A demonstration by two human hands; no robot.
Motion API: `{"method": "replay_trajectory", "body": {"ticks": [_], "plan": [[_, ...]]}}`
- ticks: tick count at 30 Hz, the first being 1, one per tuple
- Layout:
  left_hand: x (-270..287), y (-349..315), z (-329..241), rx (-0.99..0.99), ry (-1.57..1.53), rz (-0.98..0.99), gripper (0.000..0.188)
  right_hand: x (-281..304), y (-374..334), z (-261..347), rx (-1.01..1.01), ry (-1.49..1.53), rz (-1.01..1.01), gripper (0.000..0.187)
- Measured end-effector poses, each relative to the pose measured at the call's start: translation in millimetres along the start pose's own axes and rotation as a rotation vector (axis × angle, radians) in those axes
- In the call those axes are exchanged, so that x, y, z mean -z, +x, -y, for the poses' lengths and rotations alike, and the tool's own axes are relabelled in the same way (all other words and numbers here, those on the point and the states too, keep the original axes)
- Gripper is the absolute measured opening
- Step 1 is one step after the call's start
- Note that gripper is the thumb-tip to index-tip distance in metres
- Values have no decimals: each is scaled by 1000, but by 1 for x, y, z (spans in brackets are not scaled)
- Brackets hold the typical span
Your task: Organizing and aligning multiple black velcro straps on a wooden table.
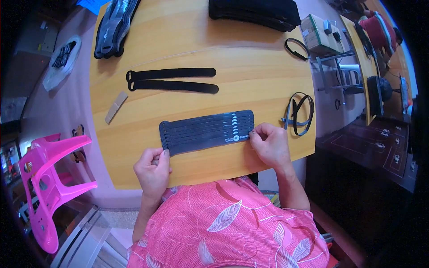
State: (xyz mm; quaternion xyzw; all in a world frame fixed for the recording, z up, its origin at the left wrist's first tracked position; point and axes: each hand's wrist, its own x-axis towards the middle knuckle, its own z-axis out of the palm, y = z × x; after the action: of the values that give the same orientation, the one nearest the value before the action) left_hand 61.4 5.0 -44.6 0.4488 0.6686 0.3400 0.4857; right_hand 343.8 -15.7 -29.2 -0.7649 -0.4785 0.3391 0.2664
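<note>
- Head view: the left hand (153, 169) pinches the near left corner of a layered row of black straps (196, 132), thumb against fingers.
- The right hand (271, 144), well apart from the left, pinches the row's right end (white markings show just beside it).
- The row is at the near side of the wooden table (254, 91).
- Beyond it lie two loose black straps (178, 72), with a tan strip (116, 107) near their left ends.

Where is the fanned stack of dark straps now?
In the head view, the fanned stack is central, at the near side of the table, between the left hand and right hand.
</note>
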Motion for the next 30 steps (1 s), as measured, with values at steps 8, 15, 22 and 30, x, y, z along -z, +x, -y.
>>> {"method": "replay_trajectory", "body": {"ticks": [8, 15, 22, 30], "plan": [[0, 0, 5, -26, -19, -33, 6, -4, -2, 2, -27, -47, -35, 12], [-4, 2, 8, -47, 15, -29, 8, -7, -3, 3, -22, -58, -94, 11], [3, 6, 9, -123, 196, -4, 9, -11, -5, 4, -2, -110, -120, 9], [20, 13, -14, -233, 598, 27, 24, -16, -9, 11, 56, -230, -181, 10]]}}
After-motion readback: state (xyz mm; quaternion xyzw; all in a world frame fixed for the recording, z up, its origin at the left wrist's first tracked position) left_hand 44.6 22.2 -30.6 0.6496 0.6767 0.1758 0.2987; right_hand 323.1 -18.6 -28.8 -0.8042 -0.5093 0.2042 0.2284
